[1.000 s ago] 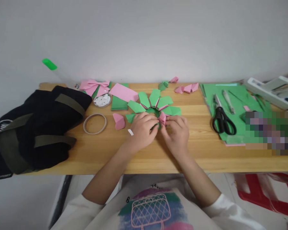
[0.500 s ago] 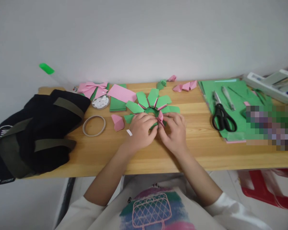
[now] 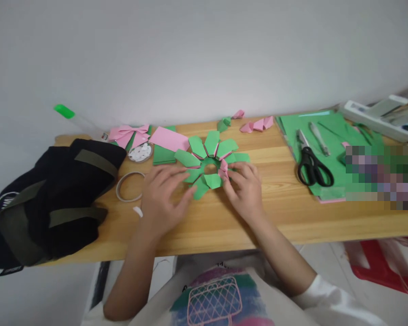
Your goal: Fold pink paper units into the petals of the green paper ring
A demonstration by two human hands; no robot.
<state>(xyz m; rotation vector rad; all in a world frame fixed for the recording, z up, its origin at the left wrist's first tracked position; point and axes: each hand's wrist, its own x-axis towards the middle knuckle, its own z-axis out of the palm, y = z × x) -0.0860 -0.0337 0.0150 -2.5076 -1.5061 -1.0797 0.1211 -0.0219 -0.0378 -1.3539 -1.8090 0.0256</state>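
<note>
A ring of folded green paper petals (image 3: 211, 144) with pink edges lies on the wooden table, its round centre showing bare wood. At the ring's right side, my right hand (image 3: 247, 190) pinches a small folded pink piece (image 3: 223, 169) between thumb and fingers. My left hand (image 3: 165, 197) is spread at the left of the ring, thumb apart from the fingers and nothing visible in it; its fingertips are close to the left petals. The pink folded piece that lay on the left is not visible, and the left hand covers that area.
A tape roll (image 3: 131, 186), white scrap (image 3: 138, 211) and black bag (image 3: 64, 199) are on the left. Behind lie pink paper (image 3: 170, 138), a dish of white bits (image 3: 140, 153) and pink pieces (image 3: 257, 125). Scissors (image 3: 314, 167) rest on green sheets (image 3: 333, 131) at right.
My left hand has let go of the ring and moved left, opening and uncovering the lower petals. My right hand stays at the pink piece. The camera view has shifted slightly.
</note>
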